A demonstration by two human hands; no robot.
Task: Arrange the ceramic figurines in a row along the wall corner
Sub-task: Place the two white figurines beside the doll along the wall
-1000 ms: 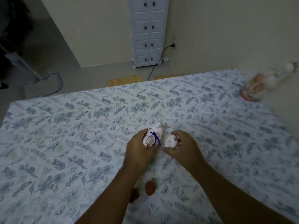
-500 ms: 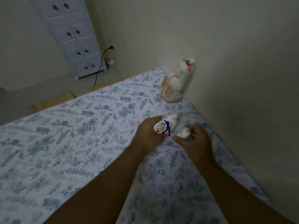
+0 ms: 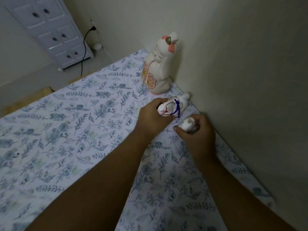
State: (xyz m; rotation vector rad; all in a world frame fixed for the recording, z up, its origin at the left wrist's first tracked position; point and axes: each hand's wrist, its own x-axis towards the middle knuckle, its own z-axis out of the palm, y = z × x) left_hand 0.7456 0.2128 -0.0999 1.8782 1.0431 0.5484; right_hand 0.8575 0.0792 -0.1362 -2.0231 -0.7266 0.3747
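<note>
**Two figurines held near the wall**

While the tall figurine stands upright at the bed's far right corner by the wall, the left hand clasps a corded white figurine just before it; the right hand pinches a small white figurine along the bedsheet's right edge.

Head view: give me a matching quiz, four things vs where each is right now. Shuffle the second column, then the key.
Things:
1. tall figurine
2. figurine with purple cord
3. small figurine
4. white cabinet

Places:
A. in the right hand grip, close to the wall
B. standing on the flowered cloth by the wall, no hand on it
C. on the floor past the cloth, next to the plugged-in cable
D. in the left hand grip

Pairs: 1-B, 2-D, 3-A, 4-C
</note>
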